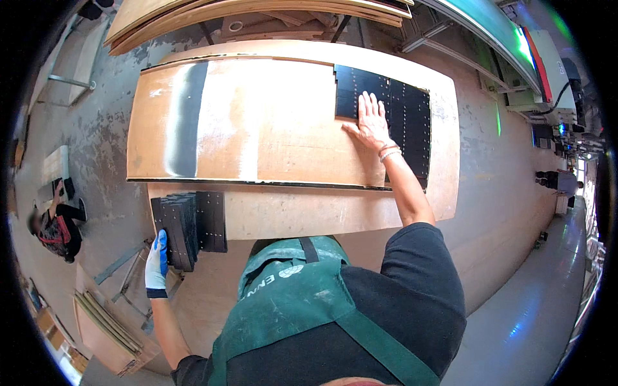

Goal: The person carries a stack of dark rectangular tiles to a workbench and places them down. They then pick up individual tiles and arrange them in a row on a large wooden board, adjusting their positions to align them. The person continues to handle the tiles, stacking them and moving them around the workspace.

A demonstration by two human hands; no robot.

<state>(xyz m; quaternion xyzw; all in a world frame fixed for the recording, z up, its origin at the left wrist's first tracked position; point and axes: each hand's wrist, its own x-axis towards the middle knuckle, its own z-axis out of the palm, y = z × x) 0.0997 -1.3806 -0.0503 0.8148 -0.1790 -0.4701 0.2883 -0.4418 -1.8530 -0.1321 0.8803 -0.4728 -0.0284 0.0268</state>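
Note:
My right hand [371,125], bare and with a bracelet at the wrist, lies flat with its fingers stretched out on black panels [409,128] with rows of small holes. These panels cover the right end of a framed wooden board [290,122]. My left hand [156,264], in a white and blue glove, rests against the left side of a stack of black strips [177,225]. Its fingers point upward along the stack, and nothing shows gripped in them. Beside the stack lies another black strip [211,222] with small holes, overhanging the near edge.
A pale wooden tabletop [309,209] lies under the board. Stacked wooden sheets [257,11] are beyond it, with more panels [106,325] at lower left. A crouching person [61,225] is at far left, another person [560,182] at far right. Machinery [502,45] stands at upper right.

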